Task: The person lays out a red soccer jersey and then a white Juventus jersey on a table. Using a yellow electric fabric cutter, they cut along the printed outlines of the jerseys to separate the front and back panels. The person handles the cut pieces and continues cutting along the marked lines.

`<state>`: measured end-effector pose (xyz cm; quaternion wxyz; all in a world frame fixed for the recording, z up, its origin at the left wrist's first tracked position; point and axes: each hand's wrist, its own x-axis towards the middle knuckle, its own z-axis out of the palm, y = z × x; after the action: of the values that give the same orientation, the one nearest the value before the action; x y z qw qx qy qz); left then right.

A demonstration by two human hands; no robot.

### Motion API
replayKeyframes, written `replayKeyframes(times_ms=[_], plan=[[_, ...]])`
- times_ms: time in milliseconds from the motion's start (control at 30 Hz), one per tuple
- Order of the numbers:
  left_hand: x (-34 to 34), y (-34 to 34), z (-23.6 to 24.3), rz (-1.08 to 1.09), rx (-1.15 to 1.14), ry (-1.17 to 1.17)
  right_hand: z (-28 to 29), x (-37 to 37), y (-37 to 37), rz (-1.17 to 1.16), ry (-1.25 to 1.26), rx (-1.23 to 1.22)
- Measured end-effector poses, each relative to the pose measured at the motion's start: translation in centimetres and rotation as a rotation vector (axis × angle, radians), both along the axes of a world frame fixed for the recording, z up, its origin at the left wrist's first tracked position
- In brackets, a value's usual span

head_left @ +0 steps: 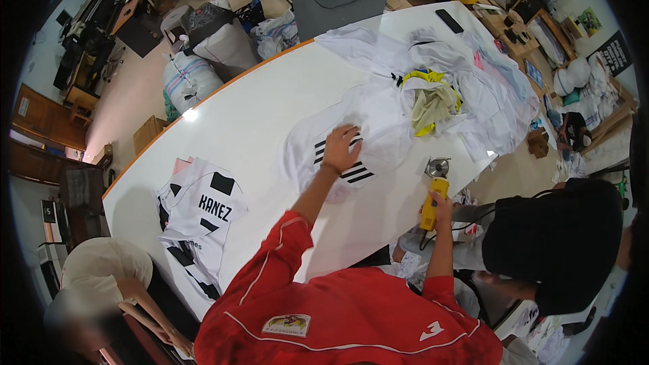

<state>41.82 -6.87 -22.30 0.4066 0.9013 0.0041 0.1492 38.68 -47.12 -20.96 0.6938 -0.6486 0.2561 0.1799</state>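
My left hand (341, 152) lies flat with fingers spread on a white garment with black stripes (338, 142), spread out on the white table (257, 108). My right hand (441, 208) grips a yellow hand-held rotary cutter (433, 196) upright at the table's right edge. Its round blade (438, 167) points up toward the garment and sits just right of the cloth. My red sleeves come in from the lower edge.
A heap of white garments with a yellow-trimmed cloth (433, 101) fills the table's far right. A pile of black-and-white jerseys (199, 220) lies at the left. One person's dark head (554, 243) is close on my right, another person (94, 284) crouches lower left. Sacks (203, 47) stand beyond the table.
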Motion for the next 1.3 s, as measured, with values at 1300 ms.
replayKeyframes(times_ms=[1300], plan=[[-18.5,16.2,-1.9,0.916,-0.019,0.519,-0.7,-0.1,2.2,0.043,-0.063,0.017]])
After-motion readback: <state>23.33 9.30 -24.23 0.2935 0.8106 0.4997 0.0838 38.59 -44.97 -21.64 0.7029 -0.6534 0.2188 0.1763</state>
